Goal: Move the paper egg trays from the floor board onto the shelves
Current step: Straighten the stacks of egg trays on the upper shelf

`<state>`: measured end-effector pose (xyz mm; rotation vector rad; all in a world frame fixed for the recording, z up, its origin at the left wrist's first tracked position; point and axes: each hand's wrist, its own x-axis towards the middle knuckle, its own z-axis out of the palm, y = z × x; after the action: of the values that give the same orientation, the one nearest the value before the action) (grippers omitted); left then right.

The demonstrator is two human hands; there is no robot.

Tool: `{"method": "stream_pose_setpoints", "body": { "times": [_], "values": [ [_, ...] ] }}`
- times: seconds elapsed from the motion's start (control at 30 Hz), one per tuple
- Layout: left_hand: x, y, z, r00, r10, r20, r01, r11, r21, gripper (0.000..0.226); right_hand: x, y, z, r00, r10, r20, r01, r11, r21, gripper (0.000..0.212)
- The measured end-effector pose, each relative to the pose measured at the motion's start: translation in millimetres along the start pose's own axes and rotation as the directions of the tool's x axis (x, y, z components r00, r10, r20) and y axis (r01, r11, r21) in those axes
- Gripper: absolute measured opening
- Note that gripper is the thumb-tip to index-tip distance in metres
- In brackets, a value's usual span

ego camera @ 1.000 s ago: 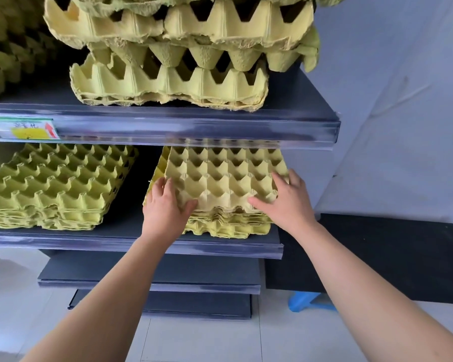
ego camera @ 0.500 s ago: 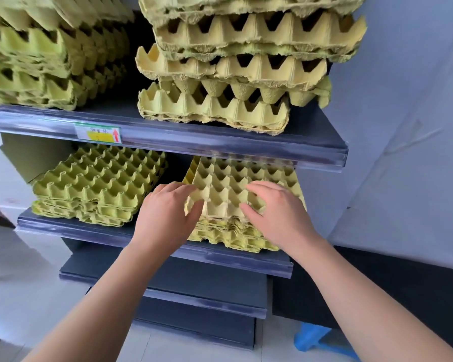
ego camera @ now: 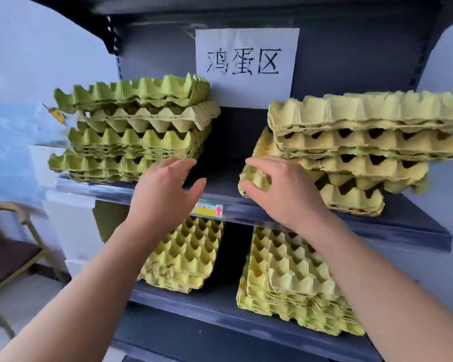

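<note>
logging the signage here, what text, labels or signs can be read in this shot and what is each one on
"鸡蛋区": white paper sign on the shelving unit's back panel.
Price label on the upper shelf's front edge: red arrow visible, print too blurred to read.
Yellow tag at left: unreadable.

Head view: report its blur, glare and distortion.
Head view: wide-angle bend bows the upper shelf edge and side walls; left border smears into blue blur; sign stays readable; hands slightly soft; soft sheen on the shelf lip, no harsh glare; deep shadow between the lower tray stacks.
</note>
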<state>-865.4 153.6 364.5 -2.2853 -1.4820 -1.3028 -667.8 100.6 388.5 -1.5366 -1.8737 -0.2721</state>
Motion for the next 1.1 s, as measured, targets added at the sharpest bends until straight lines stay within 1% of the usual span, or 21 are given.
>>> {"method": "stream_pose_setpoints", "body": {
  "times": [0.23,0.33,0.47,0.53,0.6,0.67,0.73,0.8,0.87,0.93,1.1],
  "values": [
    [64.7,-84.7,-36.6,0.998,0.067,0.015,-0.067,0.996,0.058,0.049,80.1,-63.6,34.2,0.998,0.03,-0.064,-0.033,0.999,-0.043,0.045],
    [91.6,-117.3,-45.8,0.994,0.105,-0.023,-0.102,0.989,0.11,0.059,109.8,-81.1,43.4,0.993,0.038,-0.112,-0.046,0.997,-0.068,0.045],
    [123.2,-151.2,-51.9,0.989,0.144,-0.017,-0.137,0.966,0.222,0.077,145.9,-93.2,55.3,0.99,0.04,-0.136,-0.056,0.992,-0.116,0.062],
    [138.5,-162.2,-53.8,0.984,0.175,-0.036,-0.162,0.959,0.232,0.08,161.1,-96.5,58.8,0.99,0.066,-0.126,-0.084,0.986,-0.142,0.068],
    [153.8,-170.7,-55.7,0.986,0.167,-0.03,-0.156,0.962,0.223,0.077,174.9,-97.7,59.3,0.99,0.09,-0.11,-0.105,0.985,-0.14,0.069],
    [166.5,-178.7,-58.0,0.992,0.128,0.018,-0.128,0.966,0.226,0.071,186.9,-96.7,59.7,0.992,0.094,-0.083,-0.103,0.988,-0.114,0.064],
    [174.8,-185.2,-59.1,0.991,0.116,0.06,-0.127,0.966,0.225,0.058,195.9,-94.1,59.5,0.994,0.099,-0.049,-0.102,0.992,-0.074,0.059],
    [179.9,-191.4,-58.9,0.99,0.125,0.067,-0.135,0.976,0.173,0.045,201.5,-91.3,58.9,0.993,0.107,-0.042,-0.108,0.994,-0.029,0.056],
    [184.6,-197.2,-57.0,0.988,0.147,0.047,-0.151,0.984,0.097,0.037,204.3,-89.7,58.5,0.993,0.108,-0.051,-0.108,0.994,-0.012,0.054],
    [188.9,-201.3,-54.7,0.985,0.173,0.019,-0.174,0.983,0.058,0.034,206.4,-88.4,58.3,0.993,0.104,-0.058,-0.105,0.994,-0.013,0.053],
    [196.9,-192.5,-53.6,0.973,0.223,-0.063,-0.219,0.974,0.055,0.034,208.1,-80.9,48.0,0.989,0.091,-0.113,-0.092,0.996,-0.01,0.05]
  ]
}}
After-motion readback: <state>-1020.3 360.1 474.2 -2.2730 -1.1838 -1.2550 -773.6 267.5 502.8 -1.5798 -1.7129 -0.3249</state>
